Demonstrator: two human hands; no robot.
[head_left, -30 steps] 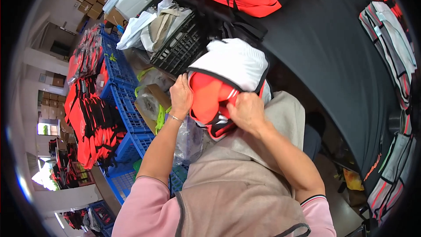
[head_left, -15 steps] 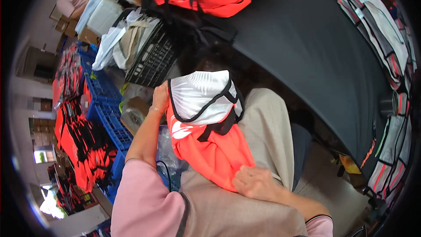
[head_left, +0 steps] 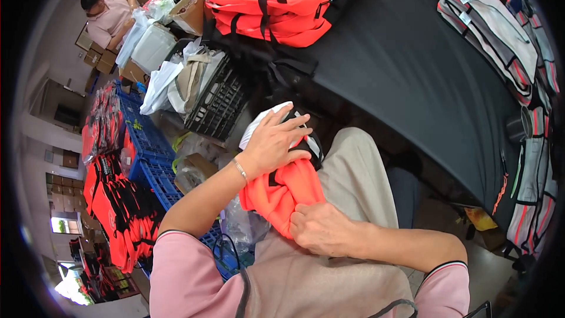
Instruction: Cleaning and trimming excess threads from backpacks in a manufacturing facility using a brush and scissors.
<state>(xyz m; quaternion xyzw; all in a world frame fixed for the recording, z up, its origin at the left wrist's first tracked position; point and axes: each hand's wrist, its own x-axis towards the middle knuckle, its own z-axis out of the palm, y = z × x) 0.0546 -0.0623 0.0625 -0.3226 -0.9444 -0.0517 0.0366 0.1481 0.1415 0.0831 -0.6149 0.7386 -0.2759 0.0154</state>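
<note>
- Now, in the head view, the orange vest lies bunched on the person's lap, over the beige trouser leg, just short of the black table.
- The left hand rests flat on the vest's upper end, fingers spread across its white and black part, pressing it down; a thin bracelet sits on the wrist.
- The right hand is curled at the vest's lower end, close to the body, fingers pinching the orange fabric there.
- Against 0.5 s ago: the white part then stood raised and open above the lap with the left hand at its left edge; it is now pushed down under that hand, and the vest is a tighter bundle. The right hand remains at the lower end.
- Against 1 s ago: both hands then held the vest up by its top; now it is down on the lap.
- On the table, a stack of orange vests lies at the far end, and grey-white vests lie along the right rim.
- Left of the lap stand a black crate and blue crates, with more orange vests heaped beyond.
- Another person in a pink top sits far back at the upper left.
</note>
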